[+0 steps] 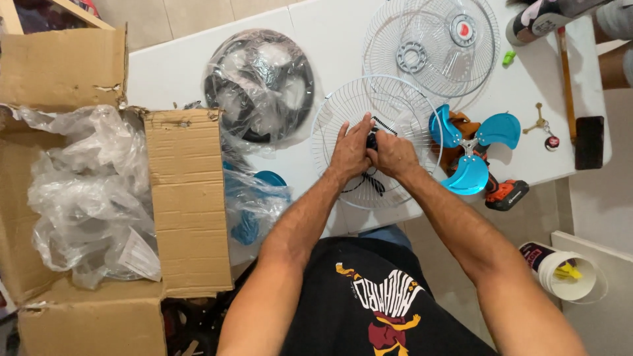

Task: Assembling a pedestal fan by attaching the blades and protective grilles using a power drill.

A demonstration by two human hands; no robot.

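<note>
An open cardboard box (99, 198) stuffed with crumpled plastic wrap sits left of the white table (178, 72). On the table's near edge lies a round white wire fan grille (343, 112), its thin spokes radiating from the centre. There the left hand (349, 150) and right hand (393, 155) close together around a small black part (372, 140), with a blue three-bladed fan propeller (473, 150) just right.

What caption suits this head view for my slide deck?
Both hands, left hand and right hand, grip a black part at the centre of a white wire fan grille on a white table.
</note>
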